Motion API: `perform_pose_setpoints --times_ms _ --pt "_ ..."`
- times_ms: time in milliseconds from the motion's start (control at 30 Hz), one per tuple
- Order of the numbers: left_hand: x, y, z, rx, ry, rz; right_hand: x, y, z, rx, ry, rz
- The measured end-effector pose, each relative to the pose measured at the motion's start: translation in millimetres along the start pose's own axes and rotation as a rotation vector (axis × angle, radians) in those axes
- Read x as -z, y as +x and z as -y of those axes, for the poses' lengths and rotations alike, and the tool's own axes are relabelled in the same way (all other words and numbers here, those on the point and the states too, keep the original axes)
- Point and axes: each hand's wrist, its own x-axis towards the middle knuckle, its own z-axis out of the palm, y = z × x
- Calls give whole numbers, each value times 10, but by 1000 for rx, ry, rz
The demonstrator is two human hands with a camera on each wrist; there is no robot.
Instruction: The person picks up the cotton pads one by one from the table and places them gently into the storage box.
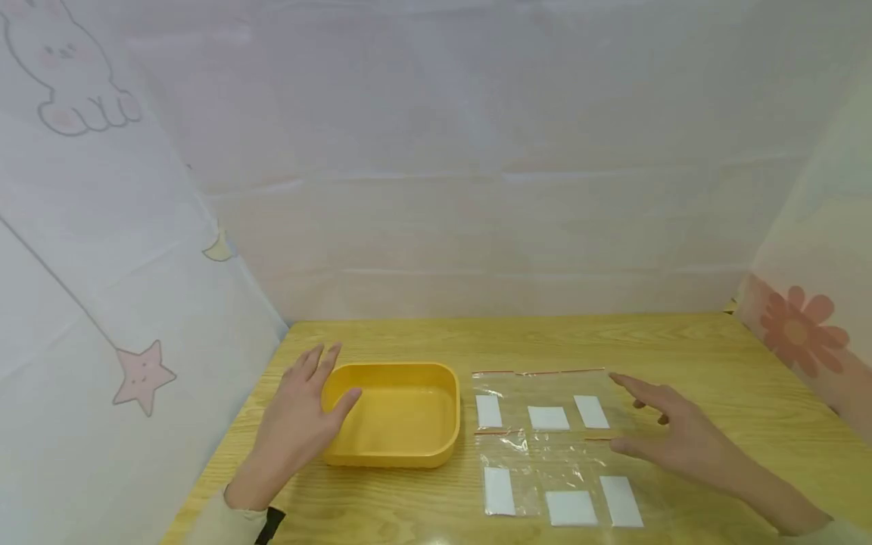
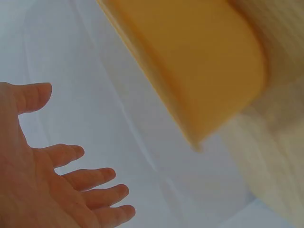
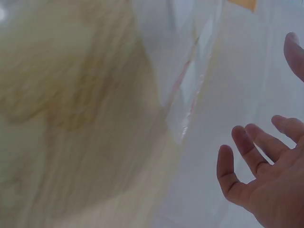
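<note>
A yellow rectangular plastic tub (image 1: 391, 459) stands on the wooden table, nothing inside it. My left hand (image 1: 293, 420) hovers at its left side with the fingers spread, the thumb overlapping the rim in the head view. To the right of the tub lie several clear zip bags (image 1: 514, 454) in two rows, with red seal strips and a white label (image 1: 499, 490) on each. Over the right edge of these bags is my right hand (image 1: 681, 435), fingers loosely extended and holding nothing. In the left wrist view the palm of that hand (image 2: 52, 190) shows bare below the tub (image 2: 204, 61).
The wooden table (image 1: 736, 356) reaches back to a pale cloth wall (image 1: 477, 189). Cloth with printed figures hangs on both sides, including a pink star (image 1: 144, 377) at left and a red flower (image 1: 800, 331) at right. A dark band (image 1: 270, 524) circles the left wrist.
</note>
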Motion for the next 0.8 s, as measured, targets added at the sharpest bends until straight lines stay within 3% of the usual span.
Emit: perform_pose_setpoints --times_ms 200,367,567,800 --pt "13 -246 288 103 -76 66 -5 10 -388 65 60 -34" --pt "-20 -382 467 142 -190 106 -5 106 -665 93 104 16" --pt "-94 -432 616 153 -390 172 6 247 -846 100 17 125" --pt "-203 -460 753 138 -612 219 -19 376 -878 81 55 221"
